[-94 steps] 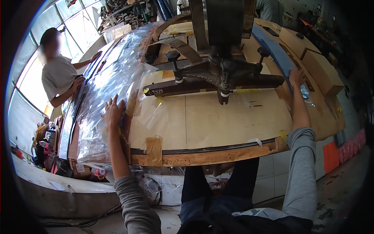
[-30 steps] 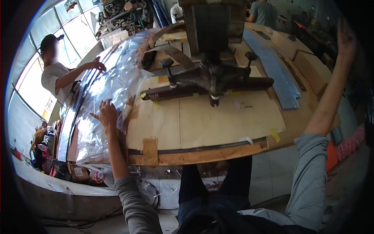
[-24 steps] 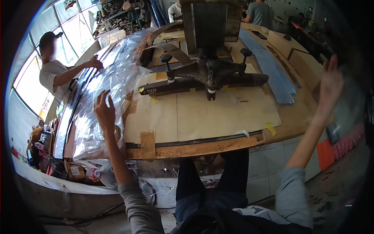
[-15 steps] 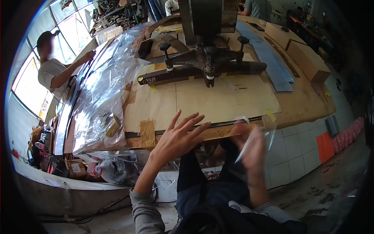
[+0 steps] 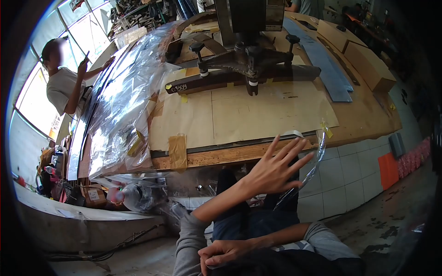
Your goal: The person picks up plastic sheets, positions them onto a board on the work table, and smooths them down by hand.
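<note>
Across the middle of the head view, a dark metal bar (image 5: 207,84) lies over a pale sheet (image 5: 258,110), presumably keeping it flat, while brown tape (image 5: 177,152) likely pins its front edge. Right of centre, the left hand (image 5: 278,169) reaches palm down, fingers spread wide, beside a clear plastic strip (image 5: 319,158); at bottom centre, the right hand (image 5: 221,254) is curled closed, around what I can't tell.

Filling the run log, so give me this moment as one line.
left hand: open, by clear film strip | right hand: curled before body, contents unclear | pale sheet: on worktable
</note>
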Action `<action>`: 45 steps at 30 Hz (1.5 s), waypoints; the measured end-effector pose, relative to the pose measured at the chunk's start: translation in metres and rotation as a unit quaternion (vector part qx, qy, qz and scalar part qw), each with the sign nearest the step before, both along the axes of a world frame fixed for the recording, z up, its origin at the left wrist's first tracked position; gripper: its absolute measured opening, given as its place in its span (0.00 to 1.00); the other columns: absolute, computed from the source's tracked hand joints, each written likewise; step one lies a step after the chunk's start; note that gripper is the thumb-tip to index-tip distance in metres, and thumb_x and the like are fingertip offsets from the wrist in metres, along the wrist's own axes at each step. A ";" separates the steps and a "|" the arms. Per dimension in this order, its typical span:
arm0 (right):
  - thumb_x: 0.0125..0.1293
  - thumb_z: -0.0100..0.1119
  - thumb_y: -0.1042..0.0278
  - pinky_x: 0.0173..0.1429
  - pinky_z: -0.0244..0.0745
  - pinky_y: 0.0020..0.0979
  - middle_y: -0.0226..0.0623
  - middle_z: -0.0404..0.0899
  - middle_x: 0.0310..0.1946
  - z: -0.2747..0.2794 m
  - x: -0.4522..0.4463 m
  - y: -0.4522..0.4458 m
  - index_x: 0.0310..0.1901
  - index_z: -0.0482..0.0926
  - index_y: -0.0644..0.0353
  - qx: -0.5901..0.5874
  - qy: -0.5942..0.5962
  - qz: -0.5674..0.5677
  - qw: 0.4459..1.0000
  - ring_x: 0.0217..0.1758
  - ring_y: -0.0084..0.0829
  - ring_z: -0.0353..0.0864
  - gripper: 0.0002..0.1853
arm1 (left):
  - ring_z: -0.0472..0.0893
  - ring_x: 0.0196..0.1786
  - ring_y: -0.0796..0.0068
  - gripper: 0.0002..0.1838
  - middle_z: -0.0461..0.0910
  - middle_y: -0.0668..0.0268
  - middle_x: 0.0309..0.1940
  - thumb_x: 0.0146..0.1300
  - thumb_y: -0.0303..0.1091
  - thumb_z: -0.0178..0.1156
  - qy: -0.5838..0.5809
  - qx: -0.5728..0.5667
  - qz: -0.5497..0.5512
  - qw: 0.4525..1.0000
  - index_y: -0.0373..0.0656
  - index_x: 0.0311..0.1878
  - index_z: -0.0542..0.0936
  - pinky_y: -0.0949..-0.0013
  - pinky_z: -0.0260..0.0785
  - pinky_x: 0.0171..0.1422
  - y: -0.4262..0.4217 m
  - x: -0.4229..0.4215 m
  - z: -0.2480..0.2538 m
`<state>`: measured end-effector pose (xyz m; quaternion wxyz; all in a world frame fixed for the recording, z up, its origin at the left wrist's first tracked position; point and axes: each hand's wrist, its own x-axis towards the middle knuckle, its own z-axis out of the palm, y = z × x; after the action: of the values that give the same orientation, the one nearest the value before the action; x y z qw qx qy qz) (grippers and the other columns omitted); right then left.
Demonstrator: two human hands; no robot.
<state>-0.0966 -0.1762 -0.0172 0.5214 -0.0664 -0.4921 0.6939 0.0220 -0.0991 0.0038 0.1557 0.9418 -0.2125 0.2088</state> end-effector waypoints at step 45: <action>0.66 0.44 0.38 0.74 0.45 0.58 0.35 0.65 0.68 0.020 0.204 0.002 0.66 0.68 0.49 -0.014 -0.757 -0.557 0.342 0.73 0.31 0.59 0.32 | 0.66 0.69 0.63 0.21 0.71 0.61 0.62 0.65 0.45 0.54 0.010 -0.061 0.349 0.935 0.45 0.57 0.73 0.46 0.49 0.73 0.068 -0.008 0.006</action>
<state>0.1070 -0.1745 0.0030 0.1911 -0.8294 -0.5161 -0.0962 0.0141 -0.0308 0.0100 0.1326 0.9474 0.1445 0.2529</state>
